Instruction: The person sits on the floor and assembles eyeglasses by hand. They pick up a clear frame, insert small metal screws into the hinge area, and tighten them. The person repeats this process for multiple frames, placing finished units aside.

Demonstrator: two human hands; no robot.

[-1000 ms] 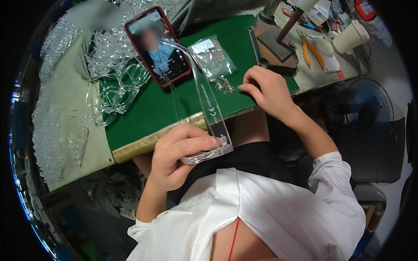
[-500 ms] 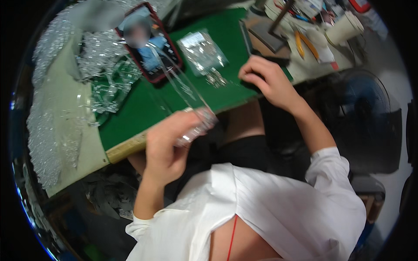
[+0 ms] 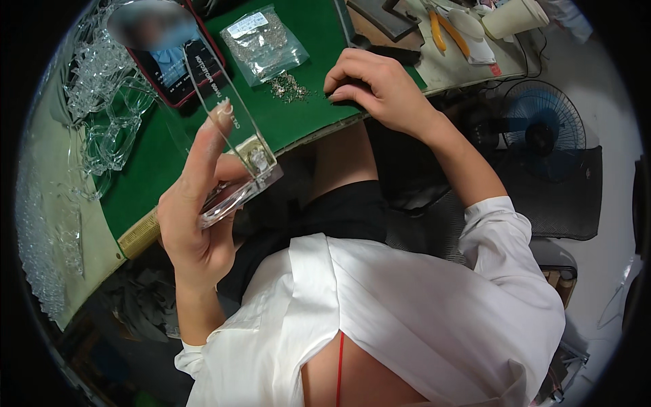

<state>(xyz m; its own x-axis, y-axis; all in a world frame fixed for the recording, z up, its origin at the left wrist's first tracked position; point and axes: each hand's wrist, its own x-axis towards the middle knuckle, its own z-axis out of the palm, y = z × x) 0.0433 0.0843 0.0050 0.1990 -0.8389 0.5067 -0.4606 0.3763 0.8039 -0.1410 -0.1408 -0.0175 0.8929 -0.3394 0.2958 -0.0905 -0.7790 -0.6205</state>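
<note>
My left hand [image 3: 196, 197] grips a pair of clear plastic safety glasses [image 3: 247, 193] just over the front edge of the table. One wide clear temple [image 3: 245, 129] points up and away over the green mat [image 3: 271, 122], with a finger lying along it. A hinge shows at the temple's near end. My right hand [image 3: 386, 91] rests at the mat's edge with thumb and finger closed together; whatever may be between them is too small to tell. To its left lies a small pile of tiny metal screws [image 3: 289, 88], below a clear bag of similar metal pieces [image 3: 261, 44].
A phone in a red-edged case [image 3: 180, 74] stands behind the glasses. Clear plastic parts [image 3: 112, 129] heap up at the left. Far right hold a dark metal block [image 3: 383, 20], orange-handled pliers [image 3: 451, 34] and a pale cup [image 3: 515, 19]. A fan [image 3: 542, 129] stands beyond my right arm.
My left hand has turned and moved left, raising the glasses so the hinge end faces me. The view has shifted, and my right hand stays closed near the screw pile.
</note>
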